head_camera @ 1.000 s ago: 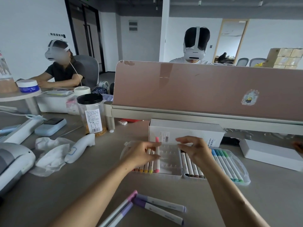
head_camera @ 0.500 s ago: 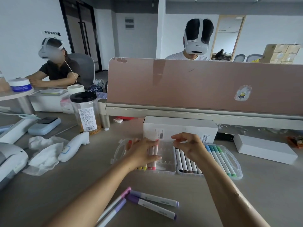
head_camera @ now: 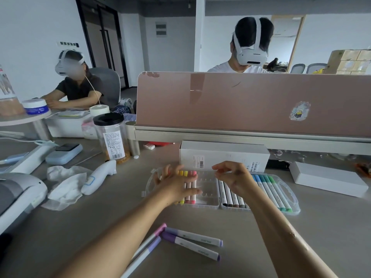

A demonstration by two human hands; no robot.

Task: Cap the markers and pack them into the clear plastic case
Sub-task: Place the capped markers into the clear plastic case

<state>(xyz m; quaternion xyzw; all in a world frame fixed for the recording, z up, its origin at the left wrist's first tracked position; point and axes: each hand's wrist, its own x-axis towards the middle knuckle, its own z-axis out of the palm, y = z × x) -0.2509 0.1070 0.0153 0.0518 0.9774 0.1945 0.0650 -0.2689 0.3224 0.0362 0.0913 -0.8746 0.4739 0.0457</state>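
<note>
1. Head view, centre frame: we see the left hand (head_camera: 176, 186), fingers spread flat, pressing on the pink and yellow markers (head_camera: 190, 173) in the clear plastic case (head_camera: 207, 189).
2. The right hand (head_camera: 235, 178), just right of it, has loosely curled fingers and holds nothing.
3. The hands hide several marker bodies. Four loose markers (head_camera: 192, 242) lie lower centre.

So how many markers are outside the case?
4, all this side of the case: pink-capped marker, lilac-capped marker, angled left; far purple marker, near purple marker beside them. None seems hidden.
</note>
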